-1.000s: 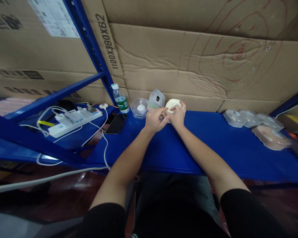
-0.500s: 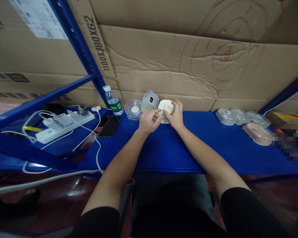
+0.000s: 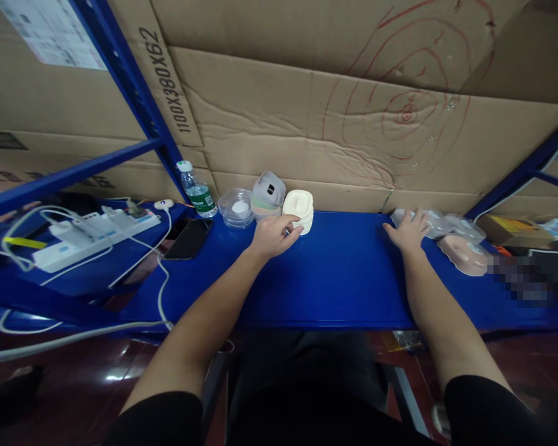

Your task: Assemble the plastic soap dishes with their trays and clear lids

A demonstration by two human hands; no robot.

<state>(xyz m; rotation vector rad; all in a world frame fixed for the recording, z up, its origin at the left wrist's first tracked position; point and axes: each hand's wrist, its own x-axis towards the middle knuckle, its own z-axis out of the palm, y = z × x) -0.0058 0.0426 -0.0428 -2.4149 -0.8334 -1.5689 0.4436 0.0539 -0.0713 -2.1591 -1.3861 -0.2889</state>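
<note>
A stack of cream, rounded-square pieces [image 3: 299, 204] stands near the back of the blue table [image 3: 330, 279]. My left hand [image 3: 272, 236] is at the stack's lower left side, its fingers curled; whether they grip anything is hard to make out. Off to the right, my right hand [image 3: 407, 232] is spread open over the near left edge of the clear plastic packages [image 3: 434, 223], with nothing in its grasp. Left of the cream stack are grey rounded-square pieces [image 3: 267, 189] and a round clear container [image 3: 237, 209] with a white disc.
A water bottle [image 3: 199, 192] and a black phone [image 3: 188, 238] lie to the left, beside a white power strip [image 3: 93, 238] with cables. A pinkish package [image 3: 464, 254] and a cardboard box [image 3: 516, 232] are at the right. Cardboard stands behind the table.
My right hand has left the cream stack and moved right to the clear packages, its fingers now spread. My left hand stays by the stack. The view has shifted slightly right.
</note>
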